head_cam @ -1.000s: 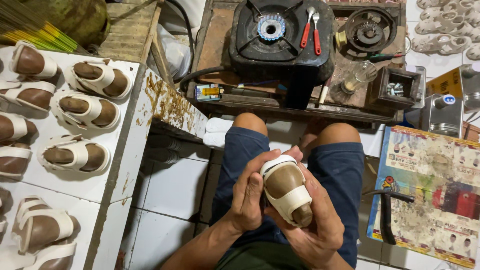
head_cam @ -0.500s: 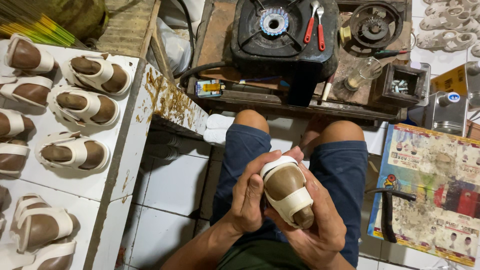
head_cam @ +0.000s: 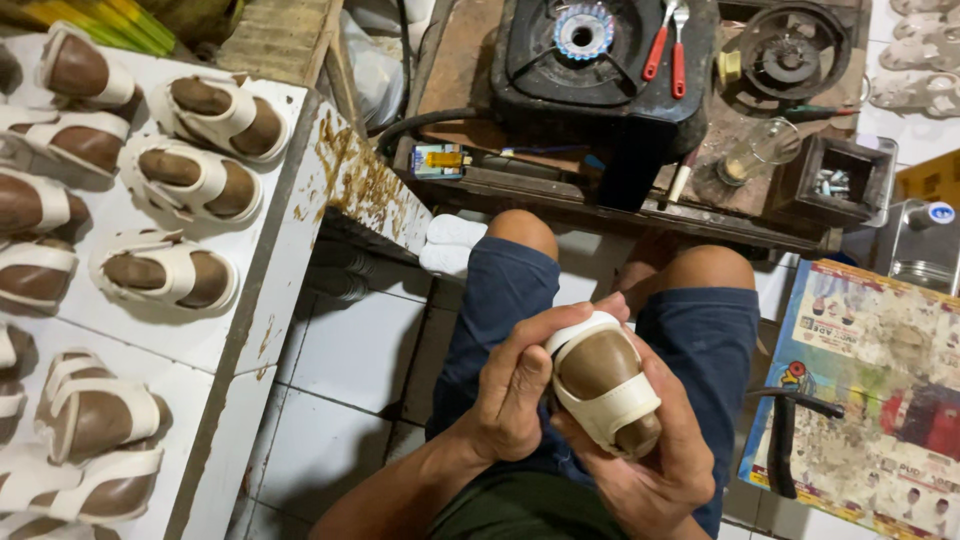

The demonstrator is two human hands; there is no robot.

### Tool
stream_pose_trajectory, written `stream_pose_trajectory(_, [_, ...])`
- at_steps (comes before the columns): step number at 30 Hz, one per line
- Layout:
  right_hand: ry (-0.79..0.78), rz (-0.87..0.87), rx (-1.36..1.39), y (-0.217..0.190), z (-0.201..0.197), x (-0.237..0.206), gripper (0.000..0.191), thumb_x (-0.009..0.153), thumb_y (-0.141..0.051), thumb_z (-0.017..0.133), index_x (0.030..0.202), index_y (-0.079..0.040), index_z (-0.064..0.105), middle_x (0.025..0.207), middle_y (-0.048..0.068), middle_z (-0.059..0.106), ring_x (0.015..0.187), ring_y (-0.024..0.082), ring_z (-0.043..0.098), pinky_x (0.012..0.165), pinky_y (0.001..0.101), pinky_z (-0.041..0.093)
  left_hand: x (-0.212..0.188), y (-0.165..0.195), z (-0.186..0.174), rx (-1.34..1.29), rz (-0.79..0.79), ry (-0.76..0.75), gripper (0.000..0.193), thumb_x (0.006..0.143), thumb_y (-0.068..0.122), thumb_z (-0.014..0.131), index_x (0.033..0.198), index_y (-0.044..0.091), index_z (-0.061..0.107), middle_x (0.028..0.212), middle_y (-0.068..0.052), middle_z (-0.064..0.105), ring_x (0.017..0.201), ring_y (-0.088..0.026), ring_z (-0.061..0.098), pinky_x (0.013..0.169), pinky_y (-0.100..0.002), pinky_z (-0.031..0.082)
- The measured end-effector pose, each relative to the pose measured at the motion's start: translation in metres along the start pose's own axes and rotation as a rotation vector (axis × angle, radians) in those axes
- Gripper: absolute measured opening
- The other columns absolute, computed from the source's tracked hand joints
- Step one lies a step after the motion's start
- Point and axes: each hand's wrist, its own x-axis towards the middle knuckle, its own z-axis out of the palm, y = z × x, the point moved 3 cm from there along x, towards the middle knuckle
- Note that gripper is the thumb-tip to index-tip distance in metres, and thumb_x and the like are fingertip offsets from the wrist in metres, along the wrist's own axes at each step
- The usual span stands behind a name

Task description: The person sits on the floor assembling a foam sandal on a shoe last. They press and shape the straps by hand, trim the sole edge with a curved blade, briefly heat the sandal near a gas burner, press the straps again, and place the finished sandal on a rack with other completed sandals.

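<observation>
Over my lap I hold a brown shoe last [head_cam: 598, 375] wrapped in white sandal straps. My left hand [head_cam: 512, 388] grips its near side, fingers curled over the top strap. My right hand [head_cam: 652, 448] cups it from below and from the right, thumb by the toe end. Both knees in blue shorts [head_cam: 500, 300] lie under the hands.
A white stained table [head_cam: 245, 330] at the left carries several more strapped lasts [head_cam: 165, 275]. Ahead, a low wooden bench holds a lit gas burner [head_cam: 585, 30], red-handled pliers [head_cam: 665, 45], a glass [head_cam: 755, 155] and a small box [head_cam: 835, 180]. Black pincers [head_cam: 785, 440] lie on printed paper at the right.
The view has shifted slightly and closer; my hands keep turning the last a little, still holding it over my lap.
</observation>
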Motion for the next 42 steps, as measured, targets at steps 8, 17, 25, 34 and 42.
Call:
stream_pose_trajectory(8, [-0.017,0.057,0.039,0.006,0.000,-0.004,0.081,0.075,-0.005,0.088,0.144,0.004,0.048,0.144,0.026,0.058,0.132,0.035,0.064,0.109,0.0439,0.056,-0.001,0.003,-0.002,0.052,0.023,-0.038,0.044,0.122,0.034,0.027,0.153,0.005,0.040,0.160,-0.027,0.047,0.144,-0.035,0.053,0.123,-0.044,0.047])
stream_pose_trajectory(17, [-0.035,0.013,0.236,0.012,0.001,-0.014,0.081,0.080,0.000,0.087,0.150,0.000,0.047,0.148,0.033,0.054,0.134,0.038,0.062,0.111,0.0458,0.057,-0.003,0.027,-0.007,0.229,0.012,-0.179,0.039,0.125,0.032,0.033,0.159,0.015,0.039,0.161,-0.027,0.043,0.151,-0.035,0.051,0.123,-0.039,0.048])
stream_pose_trajectory(25, [-0.120,-0.205,0.089,0.030,-0.025,0.003,0.076,0.083,-0.006,0.089,0.145,-0.007,0.044,0.138,0.033,0.058,0.123,0.040,0.067,0.102,0.0463,0.060,0.027,0.035,-0.027,0.490,-0.330,-0.038,0.056,0.111,0.038,0.040,0.158,0.008,0.042,0.122,-0.027,0.063,0.112,-0.034,0.063,0.102,-0.038,0.053])
stream_pose_trajectory(34, [-0.616,-0.703,-0.345,0.036,-0.077,0.025,0.035,0.092,-0.023,0.073,0.126,-0.017,0.065,0.131,0.025,0.063,0.122,0.040,0.064,0.109,0.0558,0.046,0.016,0.007,-0.018,-0.159,-0.891,-0.374,0.059,0.104,0.030,0.054,0.156,0.002,0.044,0.138,-0.012,0.063,0.127,-0.020,0.060,0.106,-0.033,0.050])
stream_pose_trajectory(42, [-0.751,-0.931,-0.544,0.018,-0.091,0.029,0.031,0.101,-0.024,0.068,0.132,-0.025,0.064,0.130,0.012,0.068,0.121,0.027,0.064,0.101,0.0460,0.048,0.005,-0.009,-0.004,-0.303,-0.863,-0.397,0.075,0.091,0.011,0.077,0.157,-0.002,0.043,0.145,-0.015,0.059,0.137,-0.022,0.055,0.118,-0.038,0.044])
